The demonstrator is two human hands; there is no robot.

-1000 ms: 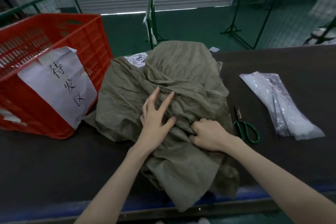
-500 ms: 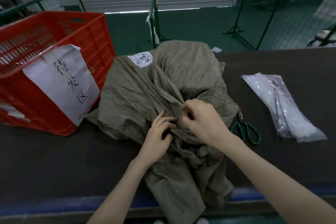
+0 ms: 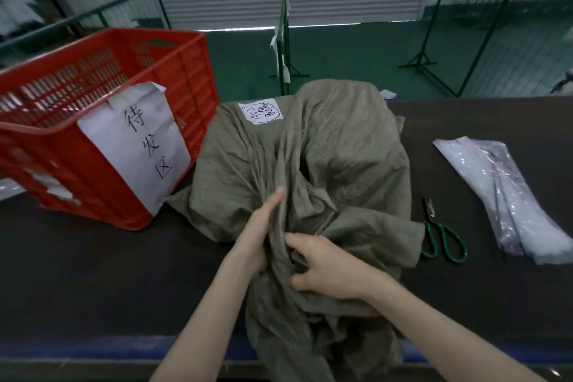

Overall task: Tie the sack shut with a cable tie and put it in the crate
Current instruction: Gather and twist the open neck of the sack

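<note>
Sack [image 3: 325,158] of green-grey cloth lies in a big heap on the dark table [image 3: 77,273]. Its loose end hangs over the table edge nearest the person. A small white label [image 3: 262,111] with black writing sits on the far left part of the sack.

The left hand [image 3: 260,232] is on the left side of the bunched-up cloth, with its fingers straight and pressed flat against a fold. Its thumb is hidden. The right hand [image 3: 328,270] has its fingers curled into the bunched cloth and grips it tight.

The red plastic crate [image 3: 192,71] stands just left of the sack, with a white paper sign [image 3: 136,146] stuck on its side. Scissors [image 3: 443,236] with green handles lie just right of the sack. Farther right of the sack lies a clear plastic bag [image 3: 508,195] with what look like cable ties inside. No tie is round the sack.
</note>
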